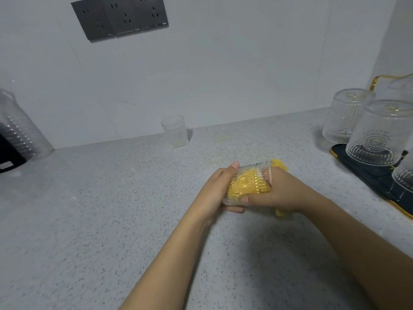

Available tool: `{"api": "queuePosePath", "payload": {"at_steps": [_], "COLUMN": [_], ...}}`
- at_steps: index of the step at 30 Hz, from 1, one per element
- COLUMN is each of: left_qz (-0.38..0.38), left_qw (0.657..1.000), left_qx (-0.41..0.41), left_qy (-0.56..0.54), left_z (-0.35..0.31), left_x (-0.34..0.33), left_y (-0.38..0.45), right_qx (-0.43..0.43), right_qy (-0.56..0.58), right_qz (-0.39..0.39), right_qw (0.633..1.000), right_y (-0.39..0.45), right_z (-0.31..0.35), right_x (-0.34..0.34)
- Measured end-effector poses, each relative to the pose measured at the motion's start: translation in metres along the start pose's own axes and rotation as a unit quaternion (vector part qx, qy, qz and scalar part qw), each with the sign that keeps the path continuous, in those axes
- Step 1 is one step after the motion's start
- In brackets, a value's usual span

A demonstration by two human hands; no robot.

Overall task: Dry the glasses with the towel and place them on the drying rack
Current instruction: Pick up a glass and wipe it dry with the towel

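Observation:
A patterned clear glass [250, 182] lies on its side above the grey counter, with a yellow towel [279, 164] stuffed inside it. My left hand [214, 193] grips the glass by its base end. My right hand [277, 193] holds the towel at the glass's mouth, thumb along the outside. The drying rack [366, 168], a dark tray with a gold rim and gold handle, stands at the right edge. Several upside-down patterned glasses sit on it, such as the front one [380, 135] and the one behind it [346, 115].
A small clear plastic jar [175, 130] stands by the wall at the back. At the far left are a ribbed clear container [22, 130] and a black appliance [9, 153]. A dark socket panel [120, 16] is on the wall.

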State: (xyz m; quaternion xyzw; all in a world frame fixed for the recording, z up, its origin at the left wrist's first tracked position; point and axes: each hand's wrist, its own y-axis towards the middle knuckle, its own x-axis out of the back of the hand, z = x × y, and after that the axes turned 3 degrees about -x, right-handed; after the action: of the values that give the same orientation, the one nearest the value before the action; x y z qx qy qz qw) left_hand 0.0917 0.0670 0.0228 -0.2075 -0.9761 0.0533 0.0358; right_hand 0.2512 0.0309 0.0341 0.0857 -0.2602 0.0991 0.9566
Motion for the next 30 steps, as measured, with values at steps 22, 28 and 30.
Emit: {"api": "queuePosePath", "payload": {"at_steps": [22,28,30], "left_qz": [0.128,-0.011,-0.026], "left_qw": [0.973,0.909,0.888], "left_qx": [0.051,-0.030,-0.047], "left_qy": [-0.187,-0.415,-0.457], "left_z": [-0.001,-0.013,-0.011], "left_x": [0.024,0.020,0.013], "left_y": [0.005,0.004,0.005], "right_qx": [-0.098,-0.152,-0.147], "right_qy": [0.440,0.383,0.367], "right_qz": [-0.248,-0.239,-0.194], "right_qw": [0.857,0.879,0.898], "right_y": [0.007,0.005,0.005], "right_z": [0.006,0.009,0.010], "right_x": [0.011,-0.016,-0.037]}}
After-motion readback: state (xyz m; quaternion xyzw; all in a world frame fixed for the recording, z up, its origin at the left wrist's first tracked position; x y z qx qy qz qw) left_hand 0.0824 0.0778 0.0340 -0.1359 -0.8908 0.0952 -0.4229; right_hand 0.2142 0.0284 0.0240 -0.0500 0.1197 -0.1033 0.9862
